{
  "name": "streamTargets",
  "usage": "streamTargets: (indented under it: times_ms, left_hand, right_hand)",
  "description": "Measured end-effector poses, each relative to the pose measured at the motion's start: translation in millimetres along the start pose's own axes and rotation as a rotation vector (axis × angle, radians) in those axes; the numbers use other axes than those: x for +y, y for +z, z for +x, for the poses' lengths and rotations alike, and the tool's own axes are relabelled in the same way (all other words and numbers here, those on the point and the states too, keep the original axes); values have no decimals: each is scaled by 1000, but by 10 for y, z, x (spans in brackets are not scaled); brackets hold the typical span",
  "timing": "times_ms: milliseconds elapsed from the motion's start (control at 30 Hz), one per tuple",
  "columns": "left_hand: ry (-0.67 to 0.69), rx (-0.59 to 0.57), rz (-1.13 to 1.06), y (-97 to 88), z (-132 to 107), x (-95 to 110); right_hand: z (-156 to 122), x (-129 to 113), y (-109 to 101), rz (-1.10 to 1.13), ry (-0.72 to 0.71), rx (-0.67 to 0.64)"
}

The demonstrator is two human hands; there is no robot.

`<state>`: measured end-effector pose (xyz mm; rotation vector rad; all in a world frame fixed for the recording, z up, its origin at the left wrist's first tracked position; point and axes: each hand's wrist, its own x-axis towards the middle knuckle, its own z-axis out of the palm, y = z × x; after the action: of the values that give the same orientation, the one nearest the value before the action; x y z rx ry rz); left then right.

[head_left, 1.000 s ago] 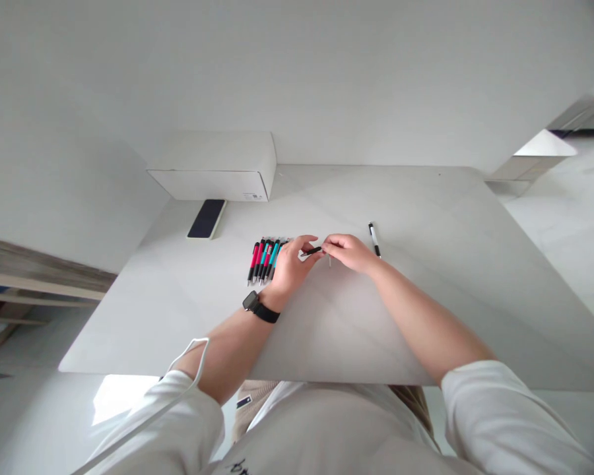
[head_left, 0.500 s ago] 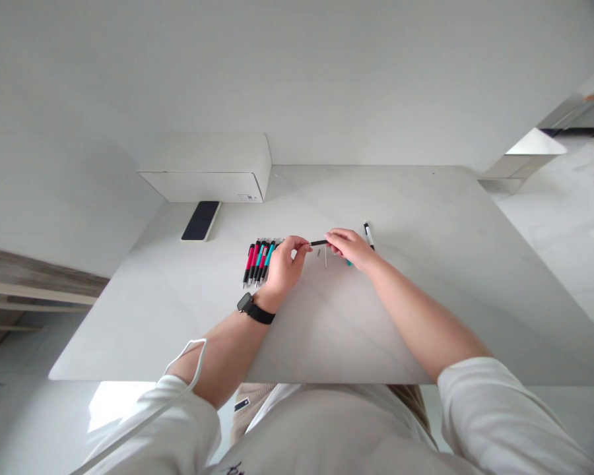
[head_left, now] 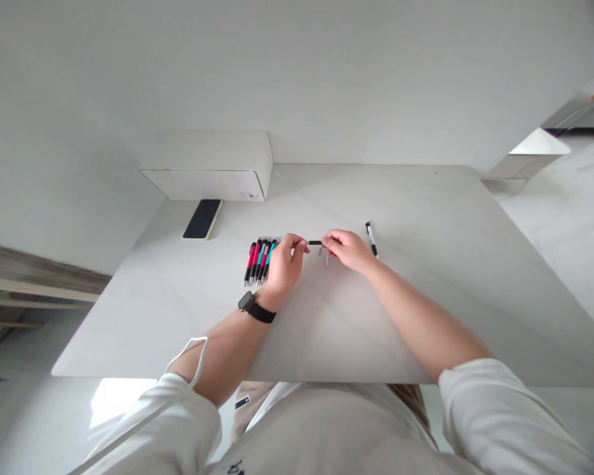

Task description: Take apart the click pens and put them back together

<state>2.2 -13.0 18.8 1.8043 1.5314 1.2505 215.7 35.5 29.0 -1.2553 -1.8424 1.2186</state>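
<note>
Between both hands lies a short black pen part [head_left: 315, 243], held level above the table. My left hand [head_left: 286, 261] pinches its left end between thumb and fingertips. At the other end, my right hand [head_left: 345, 249] grips it, with the fingers covering that end. Just below the part, a thin white refill [head_left: 327, 258] and a small spring-like piece [head_left: 320, 251] rest on the tabletop. Several red and teal pens with black grips [head_left: 260, 260] lie side by side left of my left hand, which partly covers the row.
A white and black pen [head_left: 371, 239] lies right of my right hand. A phone [head_left: 202, 219] and a long white box [head_left: 205, 183] are at the back left of the white table [head_left: 426, 218], whose back edge meets the wall.
My right hand has shifted slightly left along the black pen part, so less of it shows. The teal piece beneath my right hand is no longer visible, and more of the white pen shows.
</note>
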Motion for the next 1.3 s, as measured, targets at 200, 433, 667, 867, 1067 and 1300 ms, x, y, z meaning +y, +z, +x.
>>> streamTargets:
  times_ms: [200, 433, 667, 867, 1067, 1300]
  left_hand:
    - [-7, 23, -14, -4, 9, 17]
    - [-4, 26, -9, -4, 12, 4]
    - [-1, 7, -3, 1, 12, -5]
    - [0, -7, 6, 9, 9, -1]
    - [43, -12, 59, -9, 32, -56]
    - [193, -63, 481, -96, 82, -136]
  right_hand:
    - [-23, -45, 23, 82, -9, 7]
    - [-34, -43, 28, 88, -7, -42]
    - [-33, -47, 20, 40, 51, -78]
    - [-30, -28, 27, 51, -5, -44]
    - [1, -5, 37, 92, -3, 24]
    - [50, 73, -21, 5, -11, 147]
